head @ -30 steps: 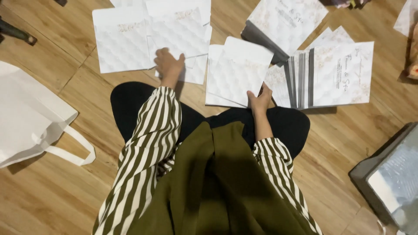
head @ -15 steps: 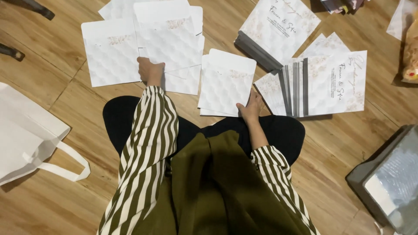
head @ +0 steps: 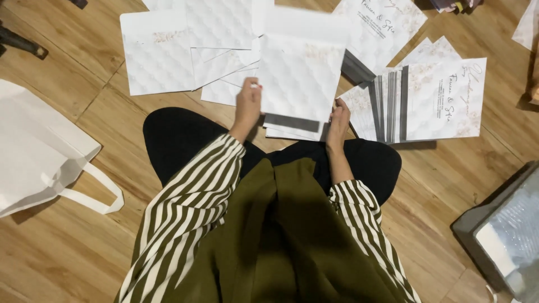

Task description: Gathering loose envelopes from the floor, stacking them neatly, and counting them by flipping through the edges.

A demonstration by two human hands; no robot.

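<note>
I sit on a wooden floor in striped sleeves. My left hand (head: 249, 104) grips the left edge of a white quilted-pattern envelope (head: 300, 78), lifted above a small stack of the same envelopes (head: 292, 133) in front of my knees. My right hand (head: 338, 119) holds the envelope's lower right corner, by the stack's right edge. The envelope's flap stands open at the top. More white envelopes (head: 168, 53) lie spread on the floor beyond my left hand.
A fanned row of printed invitation cards (head: 432, 101) lies to the right, with another card pile (head: 382, 25) behind it. A white tote bag (head: 39, 151) lies at the left. A grey box with plastic wrap (head: 505, 230) sits at the lower right.
My left hand came off the spread envelopes and moved right to the stack. Both hands have lifted one envelope off it, flap open.
</note>
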